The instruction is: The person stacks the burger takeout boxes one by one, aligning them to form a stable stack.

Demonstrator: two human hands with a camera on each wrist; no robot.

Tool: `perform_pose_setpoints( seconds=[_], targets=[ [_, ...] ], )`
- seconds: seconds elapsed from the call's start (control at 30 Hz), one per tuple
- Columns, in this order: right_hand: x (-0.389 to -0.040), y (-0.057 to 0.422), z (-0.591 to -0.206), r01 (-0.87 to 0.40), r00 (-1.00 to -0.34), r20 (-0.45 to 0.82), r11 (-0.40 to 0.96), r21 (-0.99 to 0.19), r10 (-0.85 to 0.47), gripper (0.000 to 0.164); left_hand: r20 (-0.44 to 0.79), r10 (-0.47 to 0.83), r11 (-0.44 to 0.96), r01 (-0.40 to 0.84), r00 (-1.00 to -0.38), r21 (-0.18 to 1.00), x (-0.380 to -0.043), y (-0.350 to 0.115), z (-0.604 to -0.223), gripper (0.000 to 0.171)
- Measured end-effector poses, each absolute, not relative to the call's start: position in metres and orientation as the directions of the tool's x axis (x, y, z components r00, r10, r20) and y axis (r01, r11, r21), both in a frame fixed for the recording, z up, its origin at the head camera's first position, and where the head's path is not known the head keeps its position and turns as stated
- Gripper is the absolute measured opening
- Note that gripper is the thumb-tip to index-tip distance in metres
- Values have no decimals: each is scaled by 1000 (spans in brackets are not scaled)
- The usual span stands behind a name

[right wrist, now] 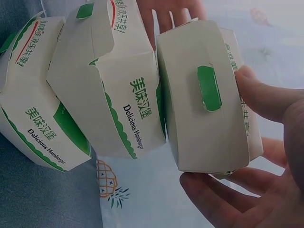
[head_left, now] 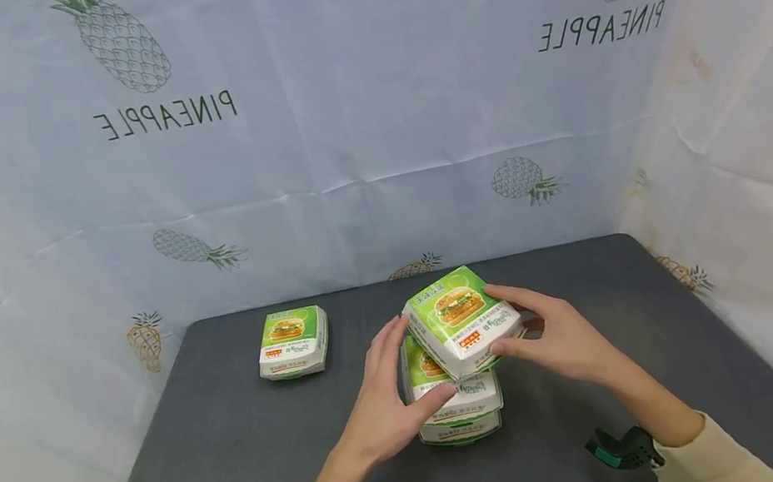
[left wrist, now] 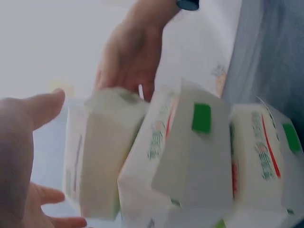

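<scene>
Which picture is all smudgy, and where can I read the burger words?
Left wrist view: hazy, with the held box blurry and washed out; right wrist view: clearer, "Delicious Hamburger" readable on both stacked boxes; head view: big PINEAPPLE letters on the cloth look crisp but backwards, though the smallest box print is unreadable.

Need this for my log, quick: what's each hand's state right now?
Left hand: open beside the lower hamburger boxes; contact cannot be told.
Right hand: holding the tilted top hamburger box.
</scene>
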State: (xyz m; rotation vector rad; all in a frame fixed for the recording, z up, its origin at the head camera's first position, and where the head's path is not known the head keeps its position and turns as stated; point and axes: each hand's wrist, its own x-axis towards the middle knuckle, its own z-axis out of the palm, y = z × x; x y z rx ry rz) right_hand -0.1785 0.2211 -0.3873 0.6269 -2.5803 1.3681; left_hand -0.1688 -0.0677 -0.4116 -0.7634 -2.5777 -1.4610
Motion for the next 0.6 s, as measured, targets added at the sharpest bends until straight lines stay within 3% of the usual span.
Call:
perform_pose_setpoints(
  seconds=[0.37,0.6],
  targets=[
    [-171,223,-390,-435,-900,345,489,-756,-267,70,292,321,463,418,-901,781,-165,-46,-407,100],
    [-164,223,-388,-447,-893,373,413,-793,-250,65,321,318,358,427,-892,830,-164,-45,-402,101]
  ],
)
